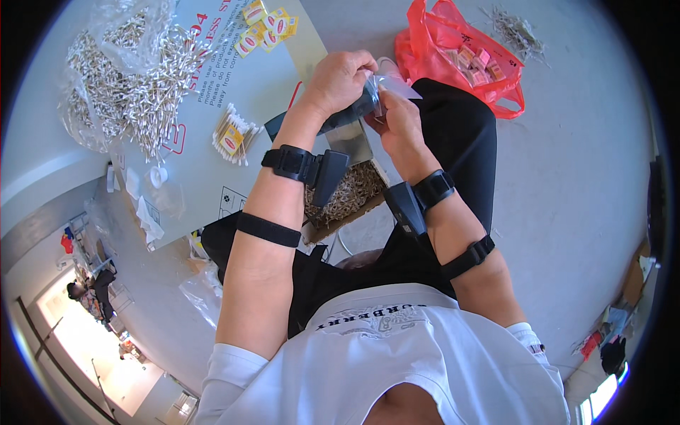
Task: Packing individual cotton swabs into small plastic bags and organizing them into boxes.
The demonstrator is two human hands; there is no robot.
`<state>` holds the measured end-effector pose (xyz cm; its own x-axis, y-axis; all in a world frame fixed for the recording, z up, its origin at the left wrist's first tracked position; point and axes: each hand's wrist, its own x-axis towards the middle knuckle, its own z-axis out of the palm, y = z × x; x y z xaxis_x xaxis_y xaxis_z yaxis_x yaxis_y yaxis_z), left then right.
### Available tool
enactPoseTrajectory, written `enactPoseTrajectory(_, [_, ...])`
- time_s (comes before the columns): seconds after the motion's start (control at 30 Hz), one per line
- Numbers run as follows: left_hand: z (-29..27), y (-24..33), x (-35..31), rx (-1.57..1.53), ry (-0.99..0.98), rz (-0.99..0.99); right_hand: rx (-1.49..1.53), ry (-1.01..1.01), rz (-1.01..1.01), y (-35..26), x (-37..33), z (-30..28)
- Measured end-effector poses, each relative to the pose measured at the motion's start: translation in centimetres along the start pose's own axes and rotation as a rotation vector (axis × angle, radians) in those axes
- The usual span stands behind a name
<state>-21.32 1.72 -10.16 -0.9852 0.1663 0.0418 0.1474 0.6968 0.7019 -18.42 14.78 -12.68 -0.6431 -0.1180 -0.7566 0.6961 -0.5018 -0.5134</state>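
My left hand (338, 83) and my right hand (401, 124) meet in front of me above my lap. Each is closed on one side of a small clear plastic bag (377, 100), its fingers pinching the film. What the bag contains, if anything, I cannot make out. Just below my left hand is a dark flat strip (338, 122), partly covered by the wrist. On the table to the left of my forearm lies a bundle of cotton swabs (244, 134) with a yellow label card (231, 140) on it.
A large heap of cotton swabs (152, 106) under clear plastic covers the far left of the table (202, 152). Yellow cards (278, 27) lie at its far edge. An open box of swabs (354, 185) stands below my hands. A red bag (425, 49) holds small pink packs.
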Motion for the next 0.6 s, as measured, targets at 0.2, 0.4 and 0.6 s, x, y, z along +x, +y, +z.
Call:
enactPoseTrajectory(0.2, [-0.9, 0.9, 0.0, -0.120, -0.128, -0.054, -0.039, 0.014, -0.220, -0.1, -0.5, -0.4])
enactPoseTrajectory(0.4, [-1.4, 0.5, 0.0, -0.177, -0.125, -0.065, -0.010, -0.075, -0.357, 0.3, -1.6, -0.4])
enactPoseTrajectory(0.6, [-2.1, 0.1, -0.4, -0.056, -0.132, -0.045, -0.186, -0.067, -0.401, 0.6, -2.7, -1.2])
